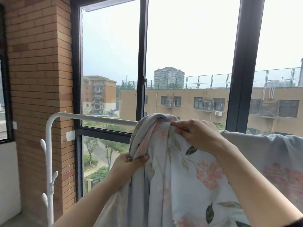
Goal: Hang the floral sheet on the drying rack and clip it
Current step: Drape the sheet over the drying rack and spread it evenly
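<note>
The floral sheet [188, 182], pale blue-grey with pink flowers and green leaves, hangs over the top bar of the white drying rack [98, 117] and spreads away to the right. My left hand [129, 164] grips a bunched fold of the sheet's left edge below the bar. My right hand [196, 133] pinches the sheet near the bar's top, fingers curled into the cloth. No clip is visible.
The rack's left post [49, 161] carries several white pegs. Behind it stand a brick pillar [41, 79] and dark-framed windows [142, 63] looking onto buildings. The bar's left stretch is bare.
</note>
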A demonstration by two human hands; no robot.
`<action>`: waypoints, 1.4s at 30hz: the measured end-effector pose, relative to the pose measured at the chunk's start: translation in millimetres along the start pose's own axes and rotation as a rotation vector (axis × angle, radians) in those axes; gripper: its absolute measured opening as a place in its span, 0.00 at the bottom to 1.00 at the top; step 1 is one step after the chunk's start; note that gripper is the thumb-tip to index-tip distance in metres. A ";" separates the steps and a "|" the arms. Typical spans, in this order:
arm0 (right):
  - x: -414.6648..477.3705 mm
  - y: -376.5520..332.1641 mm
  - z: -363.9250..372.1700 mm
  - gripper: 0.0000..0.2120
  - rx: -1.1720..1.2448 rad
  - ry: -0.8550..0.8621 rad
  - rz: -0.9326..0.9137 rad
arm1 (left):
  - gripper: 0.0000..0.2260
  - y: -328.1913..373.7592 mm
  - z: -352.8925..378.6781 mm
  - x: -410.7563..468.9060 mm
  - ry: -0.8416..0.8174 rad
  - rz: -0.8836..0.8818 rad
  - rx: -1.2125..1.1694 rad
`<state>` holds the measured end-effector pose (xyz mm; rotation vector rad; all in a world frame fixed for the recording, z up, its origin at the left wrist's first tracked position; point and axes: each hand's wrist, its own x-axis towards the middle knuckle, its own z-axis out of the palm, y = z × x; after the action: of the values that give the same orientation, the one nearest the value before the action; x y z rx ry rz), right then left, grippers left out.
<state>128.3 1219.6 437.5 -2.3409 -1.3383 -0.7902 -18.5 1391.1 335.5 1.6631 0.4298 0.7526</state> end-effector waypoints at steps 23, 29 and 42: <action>-8.4 36.2 -12.7 0.21 -0.073 0.037 0.309 | 0.26 102.5 5.0 123.3 0.221 0.355 1.210; 5.7 -13.1 -2.2 0.16 0.162 0.117 0.068 | 0.24 99.0 1.9 119.3 0.265 0.369 1.235; 35.0 -26.2 19.6 0.16 -0.014 -0.097 -0.058 | 0.20 71.3 -14.6 95.0 0.275 0.522 0.804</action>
<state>125.7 1267.0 443.6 -2.3888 -1.4514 -0.7128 31.7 1446.6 428.8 2.4852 0.5374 1.3167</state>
